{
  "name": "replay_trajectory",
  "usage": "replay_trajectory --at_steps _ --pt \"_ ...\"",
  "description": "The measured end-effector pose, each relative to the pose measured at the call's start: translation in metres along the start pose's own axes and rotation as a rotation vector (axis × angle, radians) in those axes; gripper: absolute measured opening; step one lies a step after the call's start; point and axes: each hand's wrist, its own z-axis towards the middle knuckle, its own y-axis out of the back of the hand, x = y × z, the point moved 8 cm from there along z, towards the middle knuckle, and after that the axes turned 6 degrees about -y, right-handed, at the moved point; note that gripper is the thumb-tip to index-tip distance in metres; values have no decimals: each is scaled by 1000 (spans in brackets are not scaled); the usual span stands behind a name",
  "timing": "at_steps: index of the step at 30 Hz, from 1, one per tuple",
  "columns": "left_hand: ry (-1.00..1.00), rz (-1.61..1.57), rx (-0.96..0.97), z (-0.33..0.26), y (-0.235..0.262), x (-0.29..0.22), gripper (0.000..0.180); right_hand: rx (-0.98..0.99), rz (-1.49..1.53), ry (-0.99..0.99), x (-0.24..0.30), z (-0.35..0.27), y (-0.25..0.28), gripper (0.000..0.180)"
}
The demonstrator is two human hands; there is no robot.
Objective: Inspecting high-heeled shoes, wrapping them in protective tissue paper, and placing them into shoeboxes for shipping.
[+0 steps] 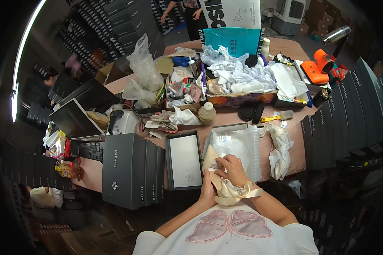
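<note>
A cream pointed-toe shoe [209, 157] with a ribbon bow [233, 196] and pearl-like beads is held close in front of my chest, toe pointing away from me. My left hand [207, 191] is wrapped round the shoe's left side. My right hand [234, 171] is bent over the shoe's opening, with its fingers closed and their tips partly hidden inside. Something white shows by those fingertips; I cannot make out what it is. Just beyond the hands lies an opened box [229, 128] with white wrapping in it. Left of it is an open dark box [169, 161] with a white inside.
Dark shoe boxes [124, 170] stand in a row at left, and more [349, 110] at right. Farther back are a carton of crumpled white paper [238, 70], a bottle [207, 113], a yellow-handled brush [278, 116], a wrapped bundle [280, 148] and a monitor [76, 119].
</note>
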Motion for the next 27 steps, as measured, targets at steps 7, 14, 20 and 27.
replay_trajectory --at_steps 7,14,20,27 --pt "-42 -8 11 4 1 2 64 -31 235 9 6 -19 27 39" --pt "-152 82 5 13 16 10 58 139 417 -125 -11 -11 -4 50" --pt "-167 103 -22 7 21 13 54 314 238 -208 -19 -6 -11 58" --pt "-215 139 -107 9 31 4 58 269 327 -179 -15 -4 -20 52"
